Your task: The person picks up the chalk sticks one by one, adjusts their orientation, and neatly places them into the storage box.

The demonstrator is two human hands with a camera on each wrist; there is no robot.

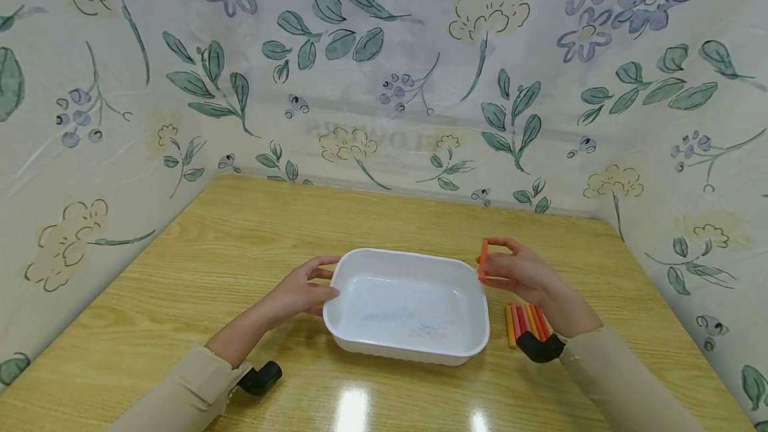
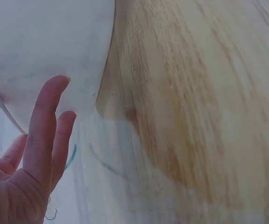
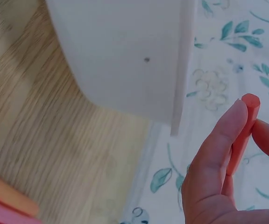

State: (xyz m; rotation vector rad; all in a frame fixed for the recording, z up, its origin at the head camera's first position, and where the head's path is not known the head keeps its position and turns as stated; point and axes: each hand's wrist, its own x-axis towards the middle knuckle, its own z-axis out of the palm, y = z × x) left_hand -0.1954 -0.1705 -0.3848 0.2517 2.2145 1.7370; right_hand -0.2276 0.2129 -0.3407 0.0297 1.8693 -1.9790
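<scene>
A white plastic tub (image 1: 408, 305) stands on the table, its floor marked with faint bluish smears. At its left end, my left hand (image 1: 304, 287) holds the rim with the thumb over the inside and the fingers along the outer wall. In the left wrist view those fingers (image 2: 43, 126) lie against the tub's side (image 2: 55, 42). My right hand (image 1: 522, 272) pinches an orange-red crayon (image 1: 483, 259) between thumb and fingers, upright beside the tub's far right corner. The right wrist view shows the crayon's blunt end (image 3: 251, 99) above the fingertips.
A row of several crayons (image 1: 521, 325) in orange, pink and red lies right of the tub, partly below my right forearm. The wooden table (image 1: 180, 272) is bordered at the back and sides by a flowered sheet (image 1: 414, 105).
</scene>
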